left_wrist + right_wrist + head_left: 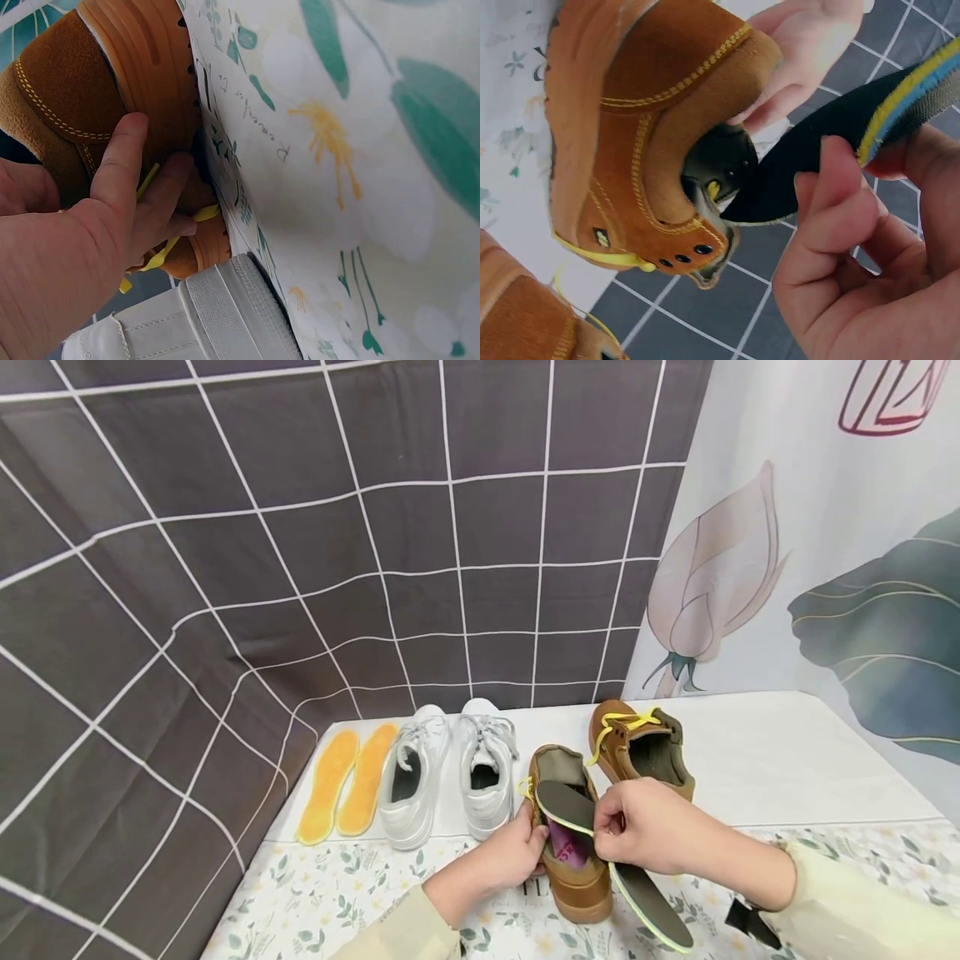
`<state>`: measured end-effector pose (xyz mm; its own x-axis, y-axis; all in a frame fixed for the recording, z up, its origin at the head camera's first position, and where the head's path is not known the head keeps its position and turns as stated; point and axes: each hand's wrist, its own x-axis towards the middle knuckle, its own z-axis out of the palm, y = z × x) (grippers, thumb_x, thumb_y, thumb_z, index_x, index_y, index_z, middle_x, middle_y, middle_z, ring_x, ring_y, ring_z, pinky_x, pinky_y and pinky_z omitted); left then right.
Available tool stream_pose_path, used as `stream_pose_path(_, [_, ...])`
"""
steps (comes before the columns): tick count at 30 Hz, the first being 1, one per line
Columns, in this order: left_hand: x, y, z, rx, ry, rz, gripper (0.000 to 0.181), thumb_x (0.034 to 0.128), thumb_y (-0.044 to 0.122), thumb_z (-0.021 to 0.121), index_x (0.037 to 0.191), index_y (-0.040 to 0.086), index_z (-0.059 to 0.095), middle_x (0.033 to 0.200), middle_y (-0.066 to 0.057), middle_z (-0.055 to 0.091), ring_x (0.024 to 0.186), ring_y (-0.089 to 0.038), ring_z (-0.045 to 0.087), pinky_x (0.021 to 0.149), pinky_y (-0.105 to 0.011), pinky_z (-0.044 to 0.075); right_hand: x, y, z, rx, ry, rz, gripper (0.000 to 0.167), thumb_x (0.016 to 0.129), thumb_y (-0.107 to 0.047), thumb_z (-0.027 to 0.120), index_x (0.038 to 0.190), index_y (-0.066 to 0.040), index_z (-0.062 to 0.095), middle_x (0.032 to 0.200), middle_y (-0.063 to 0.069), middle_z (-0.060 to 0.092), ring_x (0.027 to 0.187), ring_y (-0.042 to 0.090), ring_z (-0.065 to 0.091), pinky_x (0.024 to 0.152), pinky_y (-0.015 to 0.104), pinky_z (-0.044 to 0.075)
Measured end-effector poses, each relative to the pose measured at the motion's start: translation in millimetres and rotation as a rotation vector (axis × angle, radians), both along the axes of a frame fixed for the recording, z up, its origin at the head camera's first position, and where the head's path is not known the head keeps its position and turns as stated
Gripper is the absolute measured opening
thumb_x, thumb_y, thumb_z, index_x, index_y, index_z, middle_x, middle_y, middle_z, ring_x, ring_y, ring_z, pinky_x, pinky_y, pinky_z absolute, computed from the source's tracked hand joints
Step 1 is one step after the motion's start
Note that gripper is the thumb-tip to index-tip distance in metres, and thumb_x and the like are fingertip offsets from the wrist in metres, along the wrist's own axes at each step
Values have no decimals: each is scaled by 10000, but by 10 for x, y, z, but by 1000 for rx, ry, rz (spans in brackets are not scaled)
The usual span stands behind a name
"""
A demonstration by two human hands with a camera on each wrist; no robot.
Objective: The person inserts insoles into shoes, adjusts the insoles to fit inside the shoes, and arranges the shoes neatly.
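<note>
A brown suede shoe (583, 893) with yellow laces stands on the floral cloth, its heel toward me. My left hand (506, 852) grips its left side, fingers along the outer wall and sole and the thumb at the collar. Above the shoe, my right hand (651, 827) pinches a dark insole (651, 906) around its middle. The insole's edge shows yellow and blue layers in the right wrist view, and its front end (761, 191) dips into the shoe's opening. Purple material (567, 845) is visible inside the shoe. The other brown shoe (611, 747) stands behind, to the right.
To the left stand two white sneakers, the nearer-left one (412, 810) beside the other (487, 802). Farther left, two orange insoles (330, 785) lie side by side. A dark tiled-pattern curtain (405, 543) hangs behind the table. A small black item (752, 924) is near the right sleeve.
</note>
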<state>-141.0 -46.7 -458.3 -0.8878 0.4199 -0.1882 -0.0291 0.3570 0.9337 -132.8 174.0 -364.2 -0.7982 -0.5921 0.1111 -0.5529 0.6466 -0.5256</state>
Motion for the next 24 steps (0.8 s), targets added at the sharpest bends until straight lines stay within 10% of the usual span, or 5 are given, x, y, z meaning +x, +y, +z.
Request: stream_pose_path(24, [10,-23,-17,73,-63,34,360,1082,150,402,1433,72,382,1246,-191,554,937,-212,628,771,-414,592,-283,-401,-118,243,-24,-119,332,707,-142,690,458,-230,487,419,-155,327,445,77,393,431,235,313])
